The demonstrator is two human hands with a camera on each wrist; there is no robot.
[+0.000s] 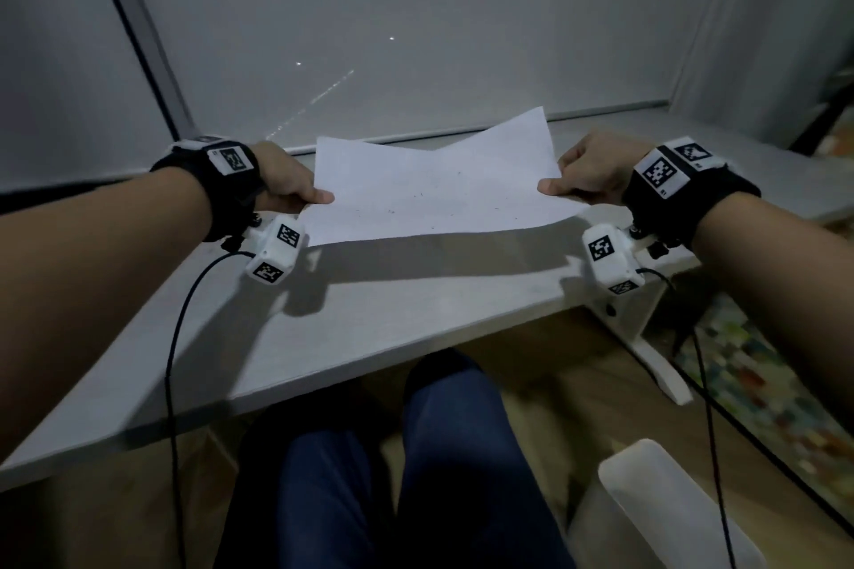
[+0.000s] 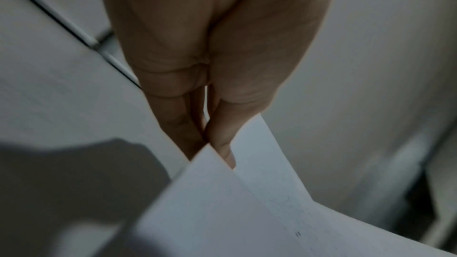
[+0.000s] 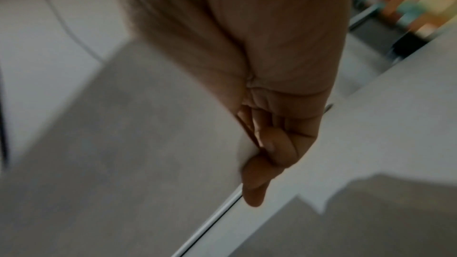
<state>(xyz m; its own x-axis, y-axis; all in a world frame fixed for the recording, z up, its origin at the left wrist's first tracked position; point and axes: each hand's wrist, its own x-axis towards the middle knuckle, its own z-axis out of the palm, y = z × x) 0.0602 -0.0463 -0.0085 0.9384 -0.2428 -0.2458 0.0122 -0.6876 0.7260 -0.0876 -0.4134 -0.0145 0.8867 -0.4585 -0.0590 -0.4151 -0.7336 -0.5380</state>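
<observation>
A grey panelled wall [image 1: 416,14] backs a pale grey table [image 1: 369,323], under whose near edge show the seated person's legs in dark blue trousers [image 1: 443,453]. To the right, a multicoloured patterned rug [image 1: 748,370] covers part of the floor.

Above the middle of the table, clear of its surface and casting a broad shadow on it, hangs a white sheet of paper [image 1: 434,189], held by its two short edges. It sags slightly in the middle, its far right corner stands highest, and a few faint dark specks mark its upper face.

The left hand [image 1: 286,180] pinches the sheet's left edge, thumb on top and fingers [image 2: 178,130] curled beneath, as the left wrist view shows up close. The right hand [image 1: 591,176] pinches the right edge the same way, thumb flat on the paper and fingers folded under.

Black wrist straps [image 1: 222,189] carry white camera blocks [image 1: 275,252] printed with black-and-white square markers. Thin black cables [image 1: 173,360] trail down from them.
</observation>
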